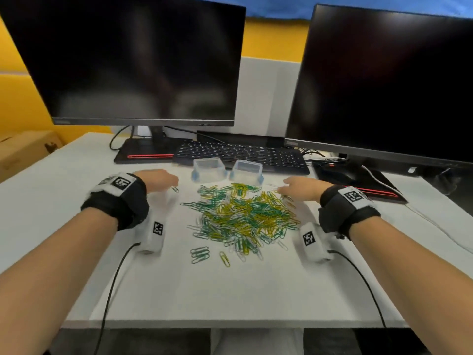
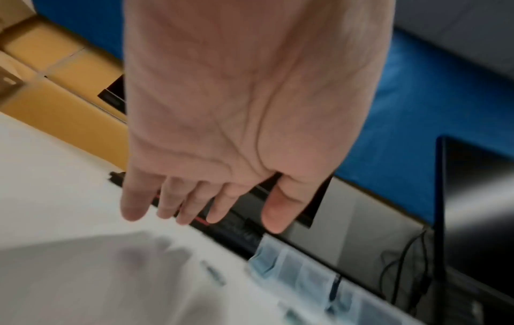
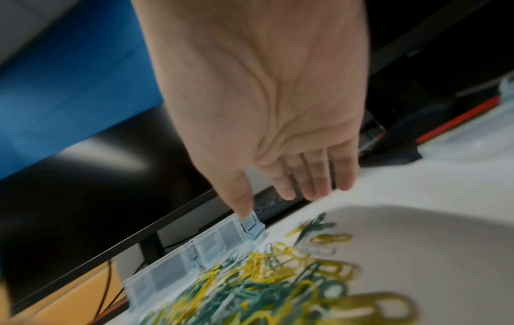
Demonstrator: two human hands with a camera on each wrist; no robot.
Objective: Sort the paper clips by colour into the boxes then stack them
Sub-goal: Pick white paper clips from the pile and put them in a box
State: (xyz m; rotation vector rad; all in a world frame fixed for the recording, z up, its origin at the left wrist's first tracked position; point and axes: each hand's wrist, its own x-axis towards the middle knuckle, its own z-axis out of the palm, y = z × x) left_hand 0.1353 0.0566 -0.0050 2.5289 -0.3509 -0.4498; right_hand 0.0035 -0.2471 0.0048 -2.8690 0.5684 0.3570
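A heap of green, yellow and white paper clips [image 1: 243, 216] lies in the middle of the white table [image 1: 179, 290]; the heap [image 3: 278, 285] also fills the bottom of the right wrist view. Two clear plastic boxes stand just behind it: the left box [image 1: 208, 170] and the right box [image 1: 247, 171]. My left hand [image 1: 157, 180] hovers left of the heap, fingers straight and empty [image 2: 200, 204]. A single clip [image 1: 175, 189] lies by its fingertips. My right hand [image 1: 299, 188] hovers at the heap's right rear edge, fingers straight [image 3: 306, 182], holding nothing.
Two dark monitors [image 1: 138, 62] [image 1: 389, 80] and a black keyboard [image 1: 243, 155] stand behind the boxes. A black mouse [image 1: 337, 175] and cables lie at the right rear. A cardboard box [image 1: 25, 149] sits beyond the table's left edge. Bare table lies in front of the heap.
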